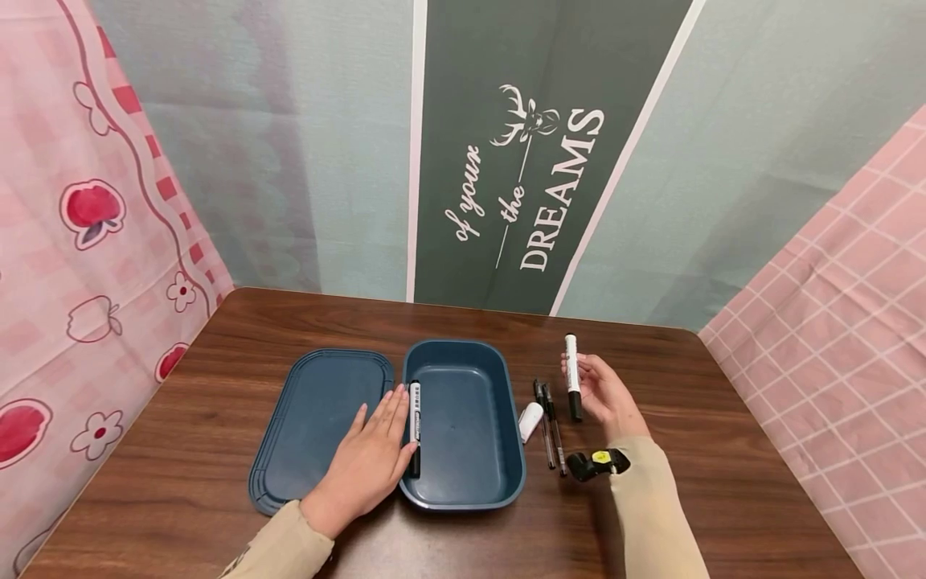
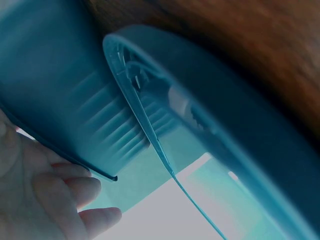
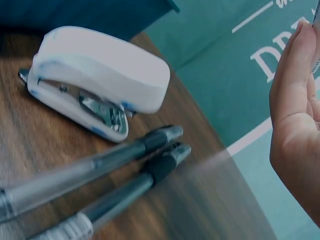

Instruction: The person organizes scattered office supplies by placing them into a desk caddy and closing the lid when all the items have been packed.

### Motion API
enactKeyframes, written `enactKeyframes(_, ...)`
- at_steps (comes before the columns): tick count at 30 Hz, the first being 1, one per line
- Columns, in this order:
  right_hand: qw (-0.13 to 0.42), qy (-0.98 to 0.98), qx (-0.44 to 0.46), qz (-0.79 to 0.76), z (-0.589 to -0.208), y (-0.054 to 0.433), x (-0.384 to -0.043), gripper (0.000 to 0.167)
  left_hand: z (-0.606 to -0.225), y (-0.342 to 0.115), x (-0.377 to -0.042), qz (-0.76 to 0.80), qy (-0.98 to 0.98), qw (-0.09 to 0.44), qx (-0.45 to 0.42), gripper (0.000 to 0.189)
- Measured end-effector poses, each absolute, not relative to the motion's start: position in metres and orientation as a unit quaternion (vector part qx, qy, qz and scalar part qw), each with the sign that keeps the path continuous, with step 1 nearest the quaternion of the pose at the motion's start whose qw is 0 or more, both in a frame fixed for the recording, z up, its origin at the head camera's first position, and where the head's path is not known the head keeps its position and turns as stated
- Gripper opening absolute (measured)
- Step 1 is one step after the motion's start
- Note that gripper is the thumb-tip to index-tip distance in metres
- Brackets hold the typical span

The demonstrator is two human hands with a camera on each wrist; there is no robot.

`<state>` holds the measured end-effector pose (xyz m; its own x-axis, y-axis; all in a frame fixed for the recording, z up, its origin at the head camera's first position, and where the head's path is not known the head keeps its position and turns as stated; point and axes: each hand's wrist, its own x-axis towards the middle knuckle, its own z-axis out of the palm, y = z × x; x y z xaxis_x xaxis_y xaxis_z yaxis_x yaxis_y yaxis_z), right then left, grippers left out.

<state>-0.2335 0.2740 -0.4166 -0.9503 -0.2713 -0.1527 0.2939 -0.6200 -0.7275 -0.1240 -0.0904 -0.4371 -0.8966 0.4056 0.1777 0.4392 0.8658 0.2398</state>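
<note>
My right hand (image 1: 608, 394) holds a white whiteboard marker (image 1: 572, 366) with a black cap, upright above the table, right of two pens. In the right wrist view, only part of that hand (image 3: 297, 120) shows at the right edge. My left hand (image 1: 372, 454) lies with straight fingers along the left side of a dark blue plastic box (image 1: 463, 434). Its fingertips are right beside a second black-and-white marker (image 1: 415, 426), which lies lengthwise by the box's left wall. The left wrist view shows the same hand (image 2: 50, 195) with loosely bent fingers.
Left of the box lies its blue lid (image 1: 318, 418), partly beneath the left hand. A small white stapler (image 1: 530, 421) sits against the box's right side, with two black pens (image 1: 553, 438) beside it. Curtains (image 1: 347, 145) hang behind the wooden table (image 1: 723, 450).
</note>
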Motion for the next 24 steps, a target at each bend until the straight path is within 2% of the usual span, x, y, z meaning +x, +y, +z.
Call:
enactKeyframes(14, 0.169, 0.544, -0.023, -0.821, -0.388, 0.231, -0.232, 0.042, -0.437, -0.09, -0.124, -0.139, -0.964, 0.059, -0.221, 0.062)
enactKeyframes(24, 0.173, 0.659, -0.041, -0.731, -0.385, 0.203, -0.232, 0.033, -0.437, -0.092, -0.122, -0.138, -0.963, 0.058, -0.224, 0.061)
